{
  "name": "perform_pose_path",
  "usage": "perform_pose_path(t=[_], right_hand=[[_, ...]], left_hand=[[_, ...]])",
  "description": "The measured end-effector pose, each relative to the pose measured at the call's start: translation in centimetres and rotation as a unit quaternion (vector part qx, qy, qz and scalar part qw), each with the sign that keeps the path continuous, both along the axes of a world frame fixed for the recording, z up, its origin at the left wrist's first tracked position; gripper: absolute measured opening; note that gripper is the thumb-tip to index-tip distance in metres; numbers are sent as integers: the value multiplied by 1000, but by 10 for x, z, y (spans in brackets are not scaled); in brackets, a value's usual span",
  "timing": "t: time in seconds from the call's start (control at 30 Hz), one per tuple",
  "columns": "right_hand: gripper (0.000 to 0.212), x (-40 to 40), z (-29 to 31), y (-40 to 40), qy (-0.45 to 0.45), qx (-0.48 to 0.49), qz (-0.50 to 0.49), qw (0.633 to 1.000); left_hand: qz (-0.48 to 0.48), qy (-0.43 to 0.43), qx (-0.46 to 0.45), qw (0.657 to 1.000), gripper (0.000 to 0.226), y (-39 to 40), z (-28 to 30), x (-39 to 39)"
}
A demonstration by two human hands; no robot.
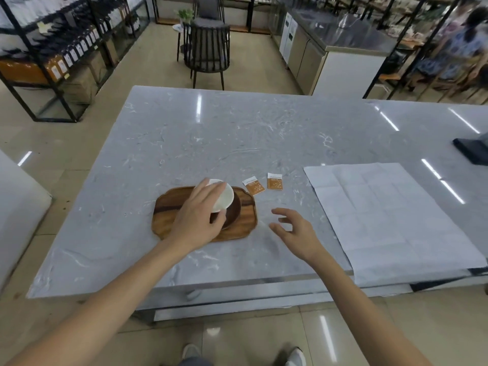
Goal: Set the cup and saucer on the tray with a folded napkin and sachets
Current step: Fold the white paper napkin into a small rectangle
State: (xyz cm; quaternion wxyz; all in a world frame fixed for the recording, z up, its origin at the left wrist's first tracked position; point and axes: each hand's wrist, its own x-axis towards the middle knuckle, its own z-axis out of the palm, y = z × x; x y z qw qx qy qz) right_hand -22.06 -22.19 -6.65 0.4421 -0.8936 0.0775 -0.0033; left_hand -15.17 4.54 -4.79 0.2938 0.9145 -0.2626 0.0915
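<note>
Left hand grips white cup, tilted over dark saucer on tray. Right hand open, empty, hovering right of tray.

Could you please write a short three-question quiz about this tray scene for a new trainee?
1. True or false: both sachets already lie on the wooden tray.
2. Which of the hands holds the white cup? A) left B) right
3. Fill in: the large white napkin lies ____ on the marble table.

Key: 1 false, they lie on the table beside the tray. 2 A, the left hand; the right hand is open and empty. 3 unfolded.
</note>
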Motion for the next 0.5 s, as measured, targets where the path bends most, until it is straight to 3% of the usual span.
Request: perform_pose_path(t=[0.3, 0.5], right_hand=[[31, -63, -9, -124, 14, -35, -9, 999], [31, -97, -12, -215, 21, -113, -23, 993]], left_hand=[[-114, 75, 2, 991, 48, -150, -34, -62], [-200, 119, 45, 972, 51, -261, -52, -118]])
